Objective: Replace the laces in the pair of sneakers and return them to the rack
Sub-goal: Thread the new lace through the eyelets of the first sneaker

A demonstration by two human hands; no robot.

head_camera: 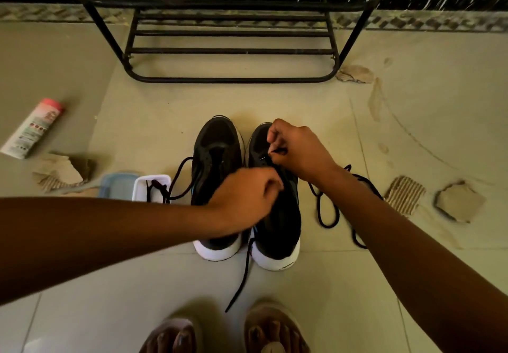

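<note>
Two black sneakers with white soles stand side by side on the floor, toes pointing at the rack: the left sneaker (217, 157) and the right sneaker (280, 223). My right hand (295, 147) pinches a black lace (327, 212) over the right sneaker's eyelets near the toe. My left hand (247, 201) reaches across both shoes, its curled fingers at the lace on the right sneaker's tongue. One lace end trails back toward my feet, and another part loops on the floor at the right. The black metal shoe rack (228, 50) stands ahead.
A white tray (152, 187) holding a black lace sits left of the shoes, beside a blue lid (116, 184). A pink-capped bottle (33, 128) lies at far left. Cardboard scraps (461, 201) lie on both sides. My sandalled feet (228, 333) are at the bottom.
</note>
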